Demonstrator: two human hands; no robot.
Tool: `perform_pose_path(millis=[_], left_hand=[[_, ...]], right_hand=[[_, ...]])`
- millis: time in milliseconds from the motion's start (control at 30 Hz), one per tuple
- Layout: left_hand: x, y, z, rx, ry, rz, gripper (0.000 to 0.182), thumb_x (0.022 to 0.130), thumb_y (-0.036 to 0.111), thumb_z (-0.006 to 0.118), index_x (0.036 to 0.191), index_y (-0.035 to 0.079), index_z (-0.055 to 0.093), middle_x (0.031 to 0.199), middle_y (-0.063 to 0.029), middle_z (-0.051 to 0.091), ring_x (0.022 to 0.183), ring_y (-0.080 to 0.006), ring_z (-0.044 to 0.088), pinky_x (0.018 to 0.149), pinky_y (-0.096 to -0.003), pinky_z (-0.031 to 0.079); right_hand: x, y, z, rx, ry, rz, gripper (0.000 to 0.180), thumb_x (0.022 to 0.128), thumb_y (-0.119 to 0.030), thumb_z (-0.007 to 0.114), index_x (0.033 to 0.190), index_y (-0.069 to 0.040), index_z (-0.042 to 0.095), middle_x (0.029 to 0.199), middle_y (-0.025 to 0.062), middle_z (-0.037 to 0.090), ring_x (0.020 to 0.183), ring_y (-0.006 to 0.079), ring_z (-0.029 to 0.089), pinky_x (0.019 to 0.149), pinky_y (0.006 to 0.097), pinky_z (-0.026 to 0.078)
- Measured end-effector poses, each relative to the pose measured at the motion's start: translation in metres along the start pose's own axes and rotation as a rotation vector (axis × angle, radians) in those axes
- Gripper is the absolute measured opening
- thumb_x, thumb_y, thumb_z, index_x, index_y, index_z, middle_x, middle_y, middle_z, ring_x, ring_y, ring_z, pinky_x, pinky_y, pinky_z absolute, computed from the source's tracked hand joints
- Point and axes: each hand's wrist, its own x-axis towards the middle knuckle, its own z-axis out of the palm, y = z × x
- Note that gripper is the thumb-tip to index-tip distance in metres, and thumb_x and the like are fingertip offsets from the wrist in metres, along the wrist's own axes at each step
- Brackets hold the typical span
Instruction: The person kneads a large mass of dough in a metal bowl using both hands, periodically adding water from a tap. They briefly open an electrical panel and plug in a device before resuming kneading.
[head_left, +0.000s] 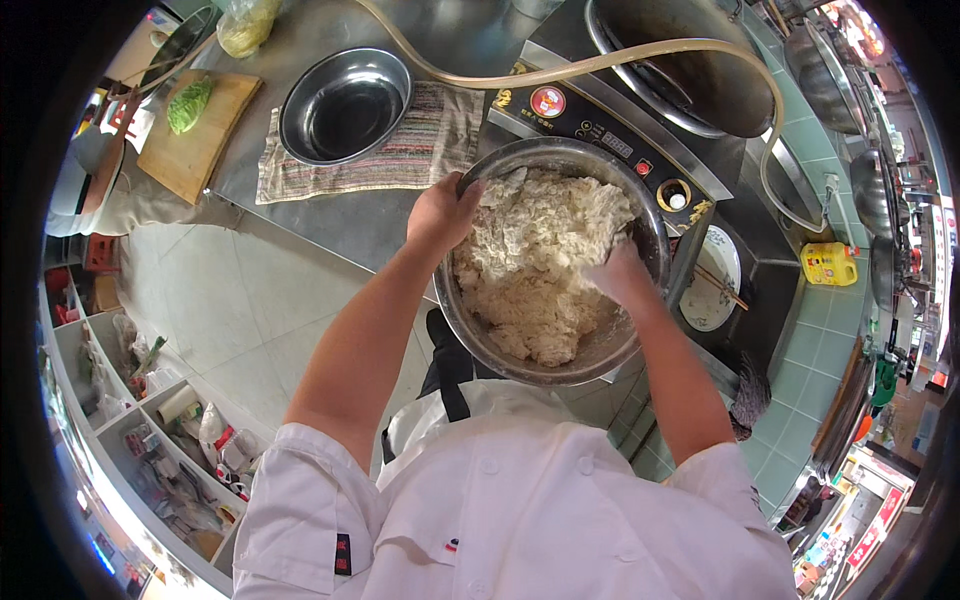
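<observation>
A large stainless steel mixing bowl (555, 373) holds shaggy, floury dough (536, 262). My left hand (444, 211) grips the bowl's upper left rim, thumb over the edge. Inside the bowl's right side, my right hand (622, 274) presses against the dough; it is blurred, its fingers are partly hidden and I cannot tell how they are bent. Left of the bowl, an empty-looking metal basin (346, 106) stands on a striped cloth (420, 154).
An induction cooker (592, 124) with a wok (690, 67) lies beyond the bowl; a hose (555, 75) arches above. To the right are a plate (709, 300) with chopsticks and a yellow jug (829, 264). A cutting board (172, 161) bears lettuce (190, 105), near another person (112, 180).
</observation>
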Motion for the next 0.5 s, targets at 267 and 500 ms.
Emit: perform_pose_path(millis=[267,500], left_hand=[[-0.001,0.005,-0.001,0.010,-0.012,-0.025,0.048,0.096,0.053,0.059,0.112,0.009,0.068,0.092,-0.0166,0.072,0.092,-0.0370,0.070,0.082,-0.0468,0.052],[0.001,0.005,-0.002,0.017,-0.038,-0.050,0.049,0.096,0.053,0.059,0.112,0.007,0.067,0.088,-0.0161,0.071,0.087,-0.0355,0.070,0.079,-0.0451,0.052]], right_hand=[[-0.067,-0.001,0.069,0.770,-0.349,0.329,0.064,0.085,-0.045,0.078,0.111,0.012,0.065,0.097,0.0166,0.066,0.083,0.0240,0.060,0.079,0.0403,0.050],[-0.047,-0.018,0.111,1.374,-0.236,0.580,0.042,0.091,-0.035,0.073,0.115,-0.002,0.065,0.103,0.0111,0.063,0.093,0.0249,0.058,0.082,0.0429,0.050]])
